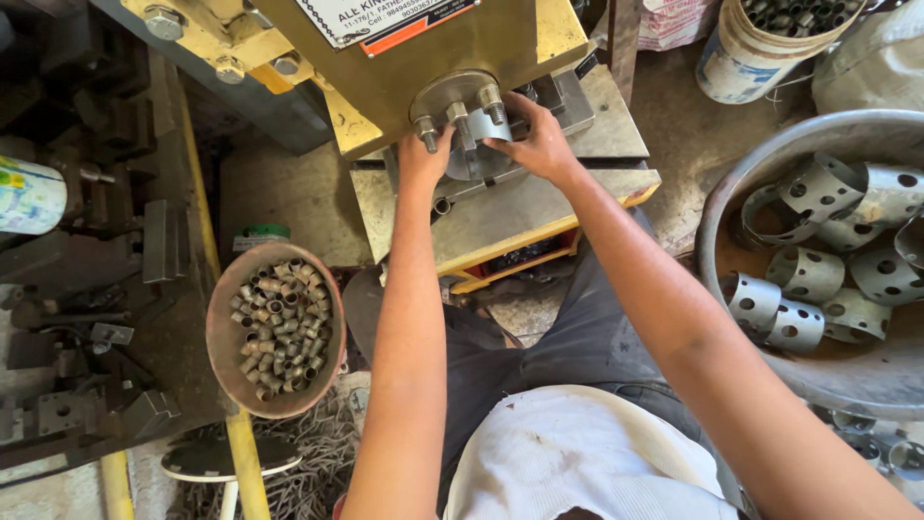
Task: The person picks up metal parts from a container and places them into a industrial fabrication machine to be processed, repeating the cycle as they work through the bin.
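Note:
A yellow press machine (pixel 423 67) stands in front of me, with a round steel die plate (pixel 464 101) held by bolts. My left hand (pixel 422 159) reaches under the plate's left side, fingers against the die. My right hand (pixel 537 143) rests on the plate's right side, fingertips tucked at the die opening. What the fingers hold is hidden by the plate and the hands. A grey steel bed (pixel 500 207) lies below the die.
A round brown bowl (pixel 223 327) of several small brass-coloured sleeves sits at my left. A large metal basin (pixel 731 207) with several perforated curved steel pieces is at the right. A white bucket (pixel 746 58) of dark parts stands behind. Steel blocks clutter the left bench (pixel 87 289).

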